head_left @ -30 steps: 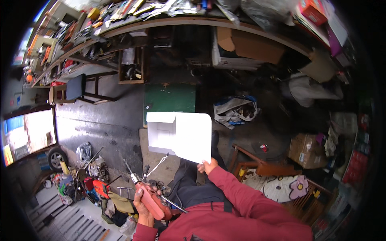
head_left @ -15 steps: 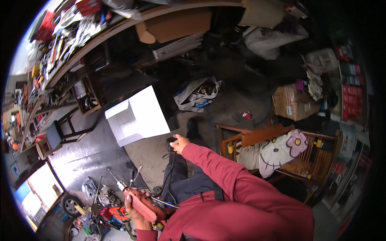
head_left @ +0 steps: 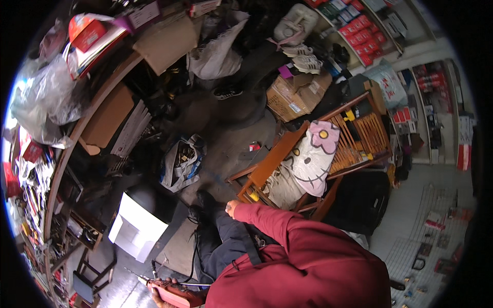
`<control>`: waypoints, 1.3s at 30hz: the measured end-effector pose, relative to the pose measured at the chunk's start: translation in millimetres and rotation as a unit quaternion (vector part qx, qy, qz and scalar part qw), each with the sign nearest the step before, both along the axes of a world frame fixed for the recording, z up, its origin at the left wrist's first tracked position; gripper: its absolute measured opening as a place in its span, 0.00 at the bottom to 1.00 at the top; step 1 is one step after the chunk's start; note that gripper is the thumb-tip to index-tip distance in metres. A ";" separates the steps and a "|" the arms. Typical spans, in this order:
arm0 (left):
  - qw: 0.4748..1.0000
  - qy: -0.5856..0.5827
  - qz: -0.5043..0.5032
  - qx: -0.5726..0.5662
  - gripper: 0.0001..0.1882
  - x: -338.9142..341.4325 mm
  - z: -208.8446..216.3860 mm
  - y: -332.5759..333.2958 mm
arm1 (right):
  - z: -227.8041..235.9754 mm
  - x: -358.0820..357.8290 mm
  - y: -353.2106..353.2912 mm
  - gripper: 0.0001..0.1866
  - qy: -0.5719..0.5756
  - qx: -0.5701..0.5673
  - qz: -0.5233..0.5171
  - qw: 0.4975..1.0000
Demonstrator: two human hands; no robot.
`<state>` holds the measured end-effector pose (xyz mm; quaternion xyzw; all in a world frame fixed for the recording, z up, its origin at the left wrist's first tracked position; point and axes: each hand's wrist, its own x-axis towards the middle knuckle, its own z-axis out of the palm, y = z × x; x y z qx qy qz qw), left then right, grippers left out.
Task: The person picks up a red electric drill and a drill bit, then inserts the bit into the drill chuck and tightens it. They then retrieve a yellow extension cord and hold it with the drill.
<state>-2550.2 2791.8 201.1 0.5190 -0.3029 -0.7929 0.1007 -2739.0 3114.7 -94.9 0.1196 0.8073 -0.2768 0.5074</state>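
In my left hand [head_left: 156,296], at the lower left, is a red power drill [head_left: 181,294], its chuck and bit pointing up and to the left. A thin metal rod [head_left: 195,284] runs alongside the drill's body. My right hand [head_left: 232,209] reaches forward over my legs with its fingers curled in; what they hold, if anything, is hidden. A black cord [head_left: 194,251] trails down beside my leg. Ahead to the left stands a white open box [head_left: 134,226].
A wooden slatted bench [head_left: 354,146] with a cartoon cushion [head_left: 310,164] lies to the right. Ahead are an open bag of parts [head_left: 182,167] and a cardboard box [head_left: 292,97]. Shelves of small boxes [head_left: 362,38] line the far right; a cluttered workbench [head_left: 56,190] runs along the left.
My view has swung to the right, bringing more shelving into sight. The right hand has drawn in, its fingers now more curled. The drill stays in my left hand.
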 end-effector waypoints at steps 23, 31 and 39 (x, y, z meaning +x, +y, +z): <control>0.995 0.087 -0.035 0.031 0.25 -14.8 11.5 -38.8 | 36.2 66.2 -40.3 0.07 -0.063 -0.126 -0.178 0.974; 0.991 0.128 0.037 -0.011 0.24 -11.8 5.6 -48.1 | 52.3 5.2 -45.4 0.10 0.067 -0.174 -0.203 0.961; 0.986 0.130 0.108 -0.007 0.23 -19.4 -12.3 -50.1 | 65.9 -75.2 -44.0 0.08 0.084 -0.125 -0.108 0.983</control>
